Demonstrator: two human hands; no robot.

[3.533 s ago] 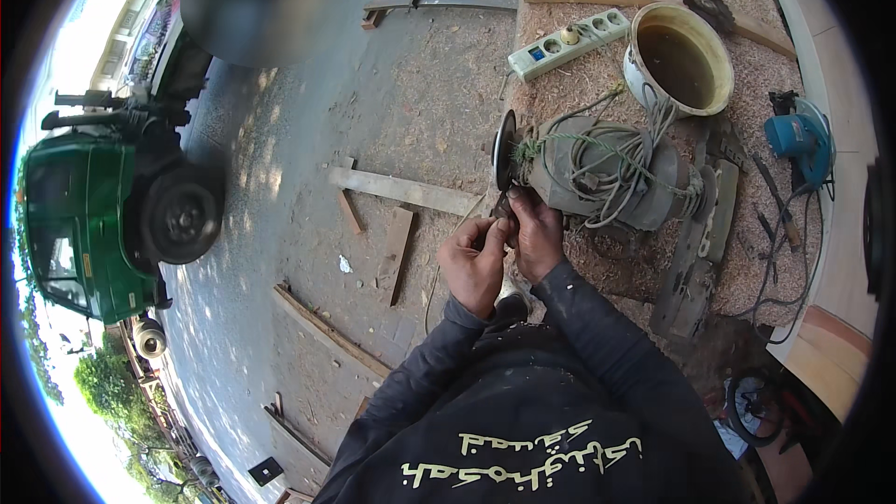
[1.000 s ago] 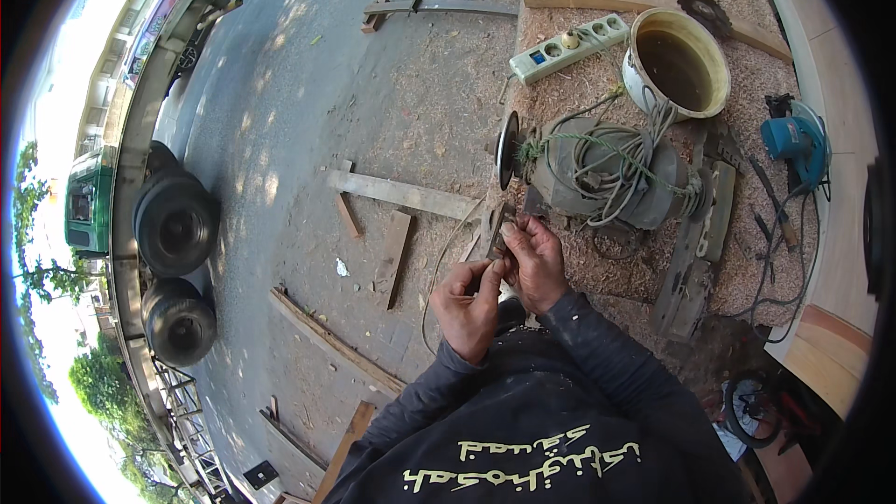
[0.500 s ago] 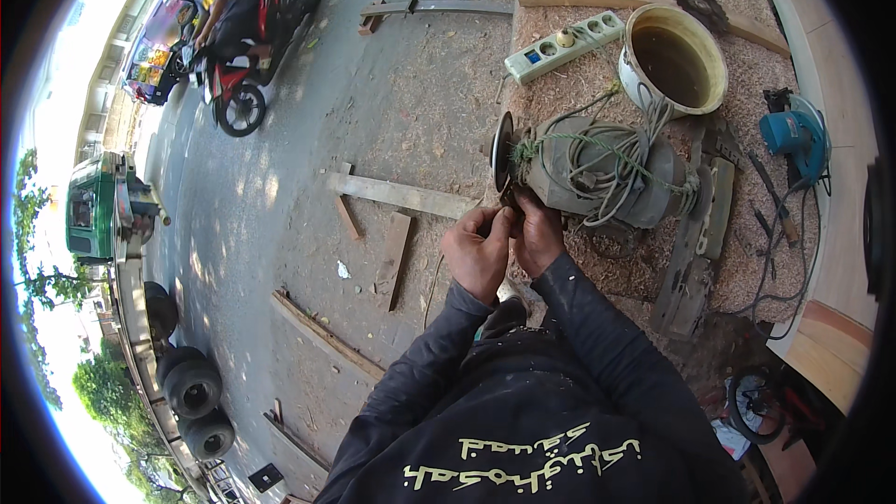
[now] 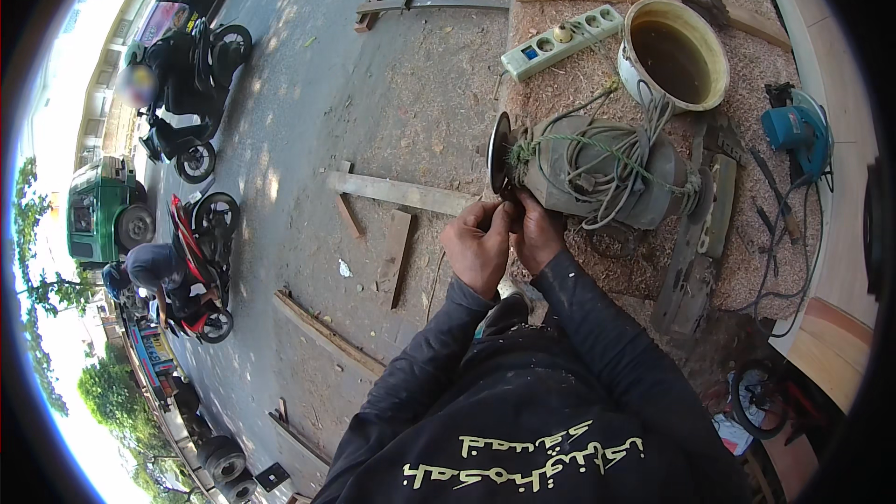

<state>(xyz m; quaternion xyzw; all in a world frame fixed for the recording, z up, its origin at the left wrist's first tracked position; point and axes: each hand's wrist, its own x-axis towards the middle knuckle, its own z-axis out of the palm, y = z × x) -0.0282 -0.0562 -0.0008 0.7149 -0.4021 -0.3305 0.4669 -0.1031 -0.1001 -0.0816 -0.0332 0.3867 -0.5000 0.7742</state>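
My left hand [image 4: 476, 245] and my right hand [image 4: 538, 229] are pressed together, fingers pinched on a small dark piece that I cannot make out. They hold it right against the lower edge of a grinding disc [image 4: 499, 155]. The disc sits on the end of a grey motor [image 4: 607, 173] wrapped in cord and green string, lying on sawdust-covered ground. Dark long sleeves cover both my forearms.
A white power strip [image 4: 560, 42], a bucket of brown liquid [image 4: 674, 51], a blue power tool [image 4: 793, 131] and a saw blade [image 4: 700, 0] lie beyond the motor. Wooden strips [image 4: 397, 191] are scattered at left. People on motorbikes [image 4: 187, 261] and a green vehicle [image 4: 103, 210] pass on the road.
My hands have lifted from in front of me up to the disc's lower edge. Traffic on the road at left has shifted; motorbikes have come into view.
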